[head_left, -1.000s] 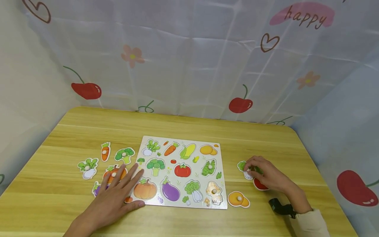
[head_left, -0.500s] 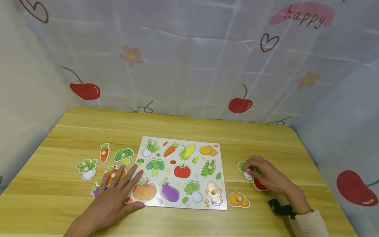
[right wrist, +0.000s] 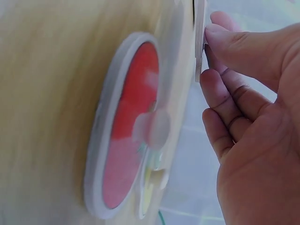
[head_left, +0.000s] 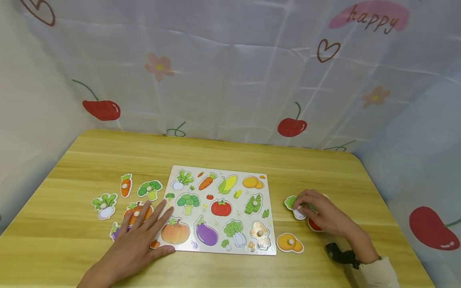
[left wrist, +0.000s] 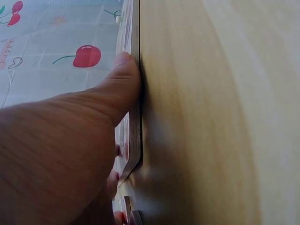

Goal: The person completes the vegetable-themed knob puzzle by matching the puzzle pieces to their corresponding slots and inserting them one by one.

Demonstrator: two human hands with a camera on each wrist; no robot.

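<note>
The left hand point(head_left: 135, 244) and its forearm are bare, with no sleeve in view. The right hand point(head_left: 324, 216) is bare to the wrist, where a black strap-mounted device point(head_left: 340, 255) is worn. A cream-coloured sleeve point(head_left: 376, 274) covers the right forearm.

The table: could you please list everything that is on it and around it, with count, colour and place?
Puzzle board: one, white with vegetable pictures, middle of the table.
Loose pieces, left of the board: radish, carrot, broccoli, one each; an orange piece and a purple piece partly under the left hand.
Loose pieces, right of the board: yellow-orange piece; green-and-white piece; red piece.
Table: one, light wood.
Curtain: white, printed with cherries, flowers and hearts, behind.
Left hand: flat, thumb at the board's near edge.
Right hand: pinches the green-and-white piece.
</note>
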